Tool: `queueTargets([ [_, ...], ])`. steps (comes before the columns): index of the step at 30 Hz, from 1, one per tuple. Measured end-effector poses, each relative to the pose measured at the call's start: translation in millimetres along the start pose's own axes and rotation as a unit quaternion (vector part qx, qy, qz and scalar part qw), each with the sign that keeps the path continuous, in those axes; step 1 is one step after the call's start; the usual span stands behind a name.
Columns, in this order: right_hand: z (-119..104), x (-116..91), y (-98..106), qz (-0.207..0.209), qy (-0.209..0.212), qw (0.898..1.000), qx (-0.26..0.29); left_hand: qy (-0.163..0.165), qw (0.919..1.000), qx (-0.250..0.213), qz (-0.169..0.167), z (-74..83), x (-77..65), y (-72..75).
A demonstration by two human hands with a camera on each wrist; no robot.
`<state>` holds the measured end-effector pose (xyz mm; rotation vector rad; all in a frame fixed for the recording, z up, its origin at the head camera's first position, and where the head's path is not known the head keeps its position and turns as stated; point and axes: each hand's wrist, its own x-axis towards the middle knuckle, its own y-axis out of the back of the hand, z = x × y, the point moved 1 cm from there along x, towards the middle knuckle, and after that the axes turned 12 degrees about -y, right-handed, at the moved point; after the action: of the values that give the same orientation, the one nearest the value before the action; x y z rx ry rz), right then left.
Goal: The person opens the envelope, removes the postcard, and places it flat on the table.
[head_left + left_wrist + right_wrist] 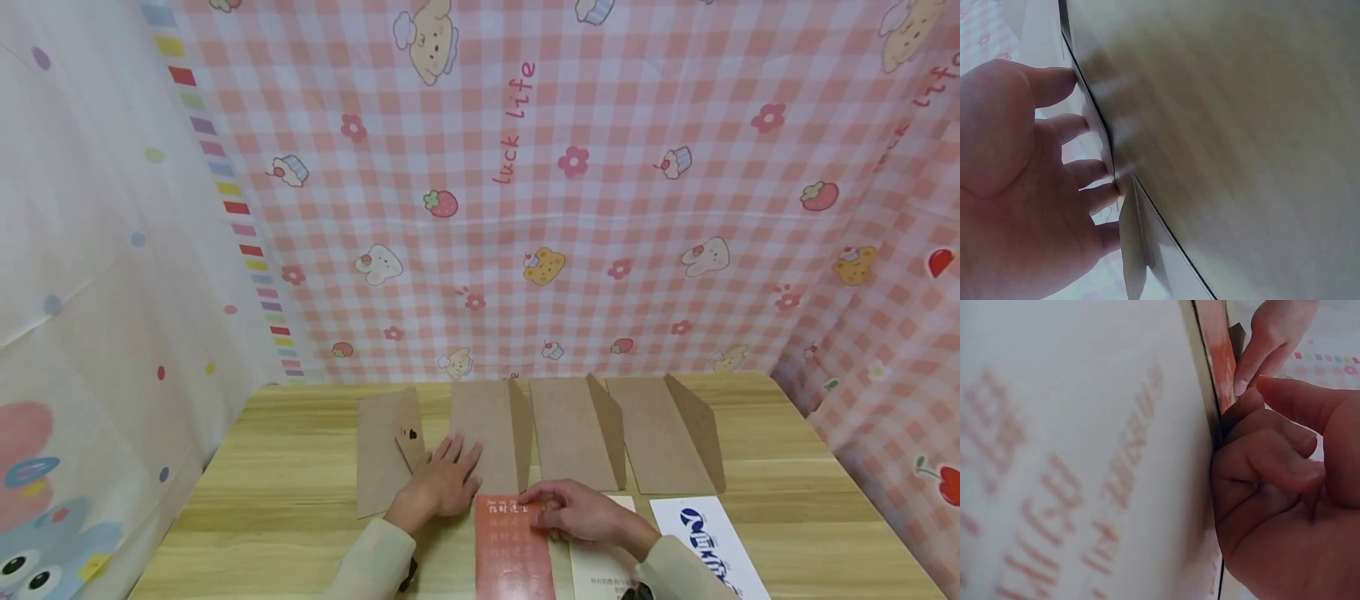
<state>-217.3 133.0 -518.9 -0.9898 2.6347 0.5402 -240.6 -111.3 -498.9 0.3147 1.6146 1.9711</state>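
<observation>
My left hand (444, 490) rests spread between two brown paper envelopes; its fingertips touch the left edge of the second envelope (483, 433). The leftmost envelope (378, 450) has its flap folded over, with a small dark mark on it. In the left wrist view, the fingers of my left hand (1029, 169) reach down to the surface. My right hand (573, 508) touches the top right corner of a red card (510, 554) printed with white characters. Its other fingers are curled in the right wrist view; whether the right hand (1279, 462) pinches the card is unclear.
Two more envelopes, one in the middle (573, 433) and one at the right (660, 433), lie with flaps unfolded. A cream card (596, 571) is partly under my right forearm. Beside it lies a white card (738, 550) with dark blue characters. Patterned cloth (600, 300) hangs behind the wooden table (795, 483).
</observation>
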Motion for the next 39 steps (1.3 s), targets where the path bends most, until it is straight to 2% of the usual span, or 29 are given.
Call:
queueTargets([
  [12,-16.3,4.7,3.0,0.026,0.001,0.999,-0.035,-0.009,0.9989,-0.031,0.034,-3.5,-3.8,-0.4],
  [20,-28.4,9.9,3.5,0.036,0.010,0.998,-0.042,-0.027,0.9920,-0.080,0.094,-10.2,-12.8,8.6],
  [26,-35.7,17.0,1.9,0.061,0.018,0.996,-0.061,-0.022,0.9877,-0.088,0.127,-19.3,-21.7,18.9],
  [34,-44.4,28.2,-5.1,0.070,0.024,0.997,-0.031,-0.023,0.9778,-0.084,0.191,-33.7,-34.4,29.3],
  [39,-51.9,35.2,-10.2,0.075,0.015,0.997,-0.009,-0.011,0.9718,-0.086,0.219,-41.5,-46.2,35.0],
])
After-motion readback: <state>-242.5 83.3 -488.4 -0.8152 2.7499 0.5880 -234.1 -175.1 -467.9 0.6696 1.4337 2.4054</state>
